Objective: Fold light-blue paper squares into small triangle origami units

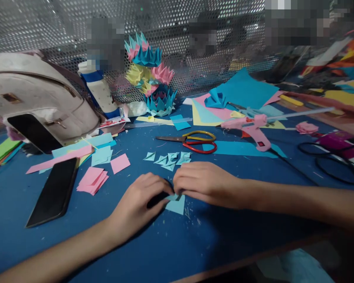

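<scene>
A small light-blue paper square lies on the blue table, its far edge pinched by both hands. My left hand is closed, thumb and fingertips on the paper's left side. My right hand is also closed, its fingertips on the far right part of the paper. The fingers partly hide the fold there. Just beyond my hands sit several small folded light-blue paper pieces. A pair of scissors with yellow and red handles lies farther off, blades toward the left.
Left are a phone, pink paper squares, a second phone and a backpack. A bottle and spiky folded-paper flowers stand behind. On the right lie a pink glue gun, its cord and coloured sheets.
</scene>
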{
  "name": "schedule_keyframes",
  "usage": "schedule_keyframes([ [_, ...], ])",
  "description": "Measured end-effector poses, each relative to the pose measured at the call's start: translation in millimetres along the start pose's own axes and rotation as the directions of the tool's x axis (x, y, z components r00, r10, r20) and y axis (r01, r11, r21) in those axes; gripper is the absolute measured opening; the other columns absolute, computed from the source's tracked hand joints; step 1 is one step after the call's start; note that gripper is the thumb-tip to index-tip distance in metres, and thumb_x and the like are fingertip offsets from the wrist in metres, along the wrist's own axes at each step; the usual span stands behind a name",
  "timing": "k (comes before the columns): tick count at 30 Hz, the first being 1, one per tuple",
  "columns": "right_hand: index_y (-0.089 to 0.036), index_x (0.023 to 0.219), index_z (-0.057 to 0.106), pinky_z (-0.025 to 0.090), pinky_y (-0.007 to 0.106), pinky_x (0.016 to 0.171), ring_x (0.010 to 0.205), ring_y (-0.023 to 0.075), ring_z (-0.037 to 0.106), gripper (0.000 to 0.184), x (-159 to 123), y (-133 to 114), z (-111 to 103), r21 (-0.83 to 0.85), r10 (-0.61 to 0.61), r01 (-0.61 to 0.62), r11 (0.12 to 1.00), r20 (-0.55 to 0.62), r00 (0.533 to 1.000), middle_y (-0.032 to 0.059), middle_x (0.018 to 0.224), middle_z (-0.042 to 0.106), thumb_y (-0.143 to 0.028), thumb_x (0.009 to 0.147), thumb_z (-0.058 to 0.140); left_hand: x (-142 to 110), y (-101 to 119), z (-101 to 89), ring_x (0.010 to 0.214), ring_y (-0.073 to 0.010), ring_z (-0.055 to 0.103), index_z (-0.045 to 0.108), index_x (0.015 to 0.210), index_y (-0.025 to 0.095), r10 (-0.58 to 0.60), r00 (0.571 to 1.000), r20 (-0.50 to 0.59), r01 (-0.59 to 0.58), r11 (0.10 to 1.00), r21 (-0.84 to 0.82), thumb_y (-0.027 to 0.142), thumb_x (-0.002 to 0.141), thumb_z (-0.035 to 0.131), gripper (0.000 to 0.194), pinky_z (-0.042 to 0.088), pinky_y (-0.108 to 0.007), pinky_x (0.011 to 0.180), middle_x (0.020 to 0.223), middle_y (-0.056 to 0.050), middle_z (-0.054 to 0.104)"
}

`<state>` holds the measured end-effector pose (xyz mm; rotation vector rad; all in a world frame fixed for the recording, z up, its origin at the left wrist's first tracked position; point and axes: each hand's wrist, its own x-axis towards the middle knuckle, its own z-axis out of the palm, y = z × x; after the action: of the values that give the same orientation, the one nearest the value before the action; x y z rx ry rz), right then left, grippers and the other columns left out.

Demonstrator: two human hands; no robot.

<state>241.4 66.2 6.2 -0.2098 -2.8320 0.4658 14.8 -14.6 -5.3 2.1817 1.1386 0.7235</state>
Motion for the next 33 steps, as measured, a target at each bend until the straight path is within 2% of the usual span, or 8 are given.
schedule_keyframes([
  [3,-0.017,0.103,0.060,0.041,0.030,0.080,0.092,0.0164,0.057,0.026,-6.3,6.1,5.2,-0.028,-0.097,0.097,0.995,-0.029,0.995,0.0048,0.104,0.067,-0.019,0.104,0.035,-7.8,-4.1,-1.2,0.102,-0.0183,0.061,0.065,0.115,0.019,0.143,0.989,0.031,-0.144,0.989,0.035,0.016,0.101,0.048,0.022,0.048,-0.033,0.088,0.109,-0.007,0.069],
  [6,-0.017,0.108,0.060,0.043,0.030,0.082,0.098,0.0156,0.059,0.026,-11.2,11.3,9.0,-0.048,-0.151,0.149,0.988,-0.046,0.987,0.0037,0.109,0.069,-0.019,0.105,0.035,-14.0,-8.5,-1.9,0.108,-0.0202,0.061,0.060,0.126,0.014,0.300,0.951,0.071,-0.307,0.938,0.157,0.016,0.105,0.039,0.030,0.050,-0.035,0.091,0.115,-0.012,0.068],
  [10,-0.014,0.106,0.063,0.047,0.031,0.085,0.099,0.0147,0.062,0.024,-12.6,14.1,7.9,-0.097,-0.275,0.263,0.960,-0.154,0.949,0.0034,0.110,0.072,-0.016,0.105,0.039,-17.1,-8.4,0.1,0.107,-0.0216,0.062,0.062,0.120,0.008,0.397,0.916,0.058,-0.395,0.869,0.298,0.014,0.106,0.033,0.034,0.051,-0.035,0.092,0.113,-0.013,0.070],
  [15,-0.013,0.104,0.068,0.050,0.031,0.077,0.095,0.0153,0.064,0.031,-11.4,17.1,4.1,-0.079,-0.295,0.286,0.955,-0.156,0.943,0.0025,0.107,0.073,-0.015,0.105,0.036,-20.1,-5.4,1.7,0.110,-0.0230,0.062,0.065,0.118,0.007,0.428,0.899,0.096,-0.433,0.828,0.357,0.013,0.106,0.031,0.037,0.049,-0.037,0.098,0.118,-0.011,0.070],
  [20,-0.013,0.104,0.069,0.052,0.030,0.075,0.098,0.0144,0.066,0.033,-12.9,20.1,5.7,-0.047,-0.273,0.269,0.962,-0.149,0.951,0.0030,0.109,0.074,-0.016,0.105,0.037,-26.9,-6.7,0.6,0.115,-0.0251,0.061,0.065,0.121,0.007,0.426,0.893,0.141,-0.446,0.806,0.388,0.015,0.105,0.030,0.040,0.049,-0.039,0.102,0.123,-0.012,0.069],
  [26,-0.014,0.096,0.072,0.054,0.030,0.075,0.094,0.0141,0.068,0.035,-13.3,20.7,6.8,-0.065,-0.294,0.287,0.956,-0.183,0.938,0.0032,0.109,0.075,-0.017,0.105,0.038,-32.4,-8.8,-1.9,0.118,-0.0252,0.061,0.066,0.122,0.010,0.435,0.881,0.189,-0.471,0.759,0.450,0.014,0.103,0.034,0.038,0.049,-0.038,0.105,0.130,-0.010,0.066],
  [29,-0.015,0.096,0.072,0.055,0.029,0.076,0.095,0.0135,0.067,0.039,-12.6,20.5,6.3,-0.061,-0.284,0.278,0.959,-0.180,0.942,0.0031,0.109,0.075,-0.017,0.106,0.035,-32.1,-9.3,-3.8,0.120,-0.0246,0.060,0.066,0.122,0.011,0.447,0.868,0.215,-0.494,0.739,0.458,0.015,0.103,0.036,0.036,0.047,-0.038,0.108,0.135,-0.010,0.062],
  [33,-0.015,0.097,0.072,0.055,0.028,0.077,0.096,0.0132,0.067,0.040,-12.0,20.0,5.5,-0.046,-0.268,0.264,0.964,-0.155,0.951,0.0042,0.109,0.074,-0.017,0.106,0.033,-32.3,-9.6,-4.3,0.125,-0.0236,0.057,0.065,0.125,0.012,0.452,0.863,0.225,-0.502,0.720,0.478,0.015,0.104,0.030,0.041,0.039,-0.037,0.115,0.141,-0.007,0.058],
])
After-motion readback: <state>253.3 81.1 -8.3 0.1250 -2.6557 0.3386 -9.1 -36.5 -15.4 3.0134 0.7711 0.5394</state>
